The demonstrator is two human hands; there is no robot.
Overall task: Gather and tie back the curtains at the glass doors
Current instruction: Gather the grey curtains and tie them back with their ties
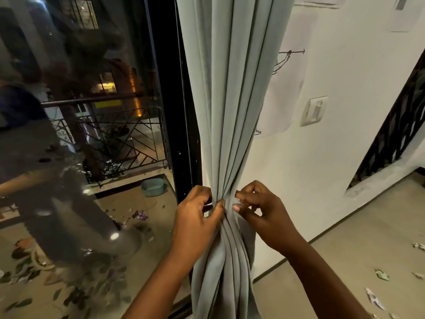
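Both hands meet at the waist of the curtain [226,111]. The left hand [195,217] curls around the bundled folds from the door side, thumb pressing the cloth, while the right hand [257,208] pinches a narrow piece of fabric at the front of the bundle; whether that is a tie-back or a fold, I cannot tell. The curtain hangs gathered into a tight column between the black door frame [184,134] and the white wall [345,146]. Gathering looks finished, and the fastening seems underway. The next move likely calls for cinching the wrap without letting the folds slip.
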